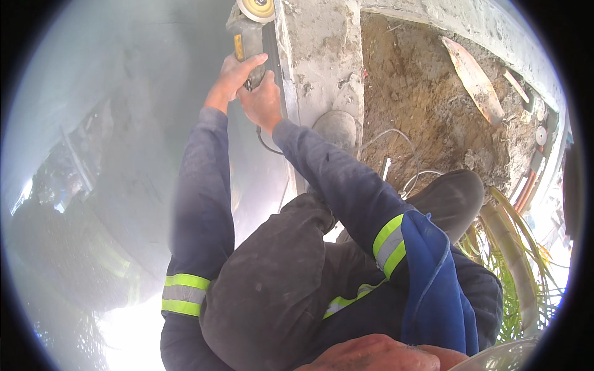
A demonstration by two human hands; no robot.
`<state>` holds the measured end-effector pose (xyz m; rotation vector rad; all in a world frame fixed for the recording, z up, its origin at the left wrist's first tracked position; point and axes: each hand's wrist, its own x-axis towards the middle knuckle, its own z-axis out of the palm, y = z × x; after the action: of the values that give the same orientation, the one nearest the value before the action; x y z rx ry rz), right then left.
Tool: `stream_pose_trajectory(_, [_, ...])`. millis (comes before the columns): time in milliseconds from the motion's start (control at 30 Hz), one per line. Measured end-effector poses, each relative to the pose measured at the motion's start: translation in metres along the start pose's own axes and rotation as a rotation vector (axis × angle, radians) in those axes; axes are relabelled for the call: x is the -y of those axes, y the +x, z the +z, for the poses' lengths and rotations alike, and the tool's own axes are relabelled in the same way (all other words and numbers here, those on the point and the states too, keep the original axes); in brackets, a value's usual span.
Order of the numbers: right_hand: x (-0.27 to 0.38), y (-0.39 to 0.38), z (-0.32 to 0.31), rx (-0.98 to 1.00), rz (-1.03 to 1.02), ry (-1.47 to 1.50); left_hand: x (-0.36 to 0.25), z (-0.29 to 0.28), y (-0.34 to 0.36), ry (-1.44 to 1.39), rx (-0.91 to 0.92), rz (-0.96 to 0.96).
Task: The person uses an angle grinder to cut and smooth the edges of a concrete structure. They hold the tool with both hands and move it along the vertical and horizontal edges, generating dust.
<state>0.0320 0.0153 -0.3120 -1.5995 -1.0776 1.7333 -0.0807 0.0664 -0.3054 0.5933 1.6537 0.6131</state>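
An angle grinder [250, 42] with a pale grey body and a yellow mark points away from me at the top of the head view. Its round yellowish disc [257, 7] is beside the edge of a concrete ledge [325, 55]. My left hand [232, 77] is closed around the grinder's body, thumb lying along it. Just behind it, my right hand [263, 102] is closed on the rear of the handle. A dark cord [267, 146] hangs below the right hand. Pale dust blurs the left side.
A smooth grey surface [142, 74] lies left of the ledge. My dusty shoe [336, 130] rests on the ledge. To the right, bare soil [421, 93] holds a long flat board [475, 80] and a pale loose cable [405, 137]. Green fronds [513, 260] grow at lower right.
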Motion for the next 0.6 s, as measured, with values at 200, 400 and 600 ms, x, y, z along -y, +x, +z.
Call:
stream_pose_trajectory(200, [0.016,0.007,-0.003,0.011,0.037,0.006,-0.007,-0.001,0.011,-0.006,-0.003,-0.007])
stream_pose_trajectory(400, [0.017,0.007,0.000,0.005,0.057,0.009,-0.011,-0.002,0.008,0.027,0.006,-0.011])
stream_pose_trajectory(600, [0.001,-0.016,0.004,0.013,0.042,0.027,0.007,-0.004,-0.012,0.032,-0.010,-0.033])
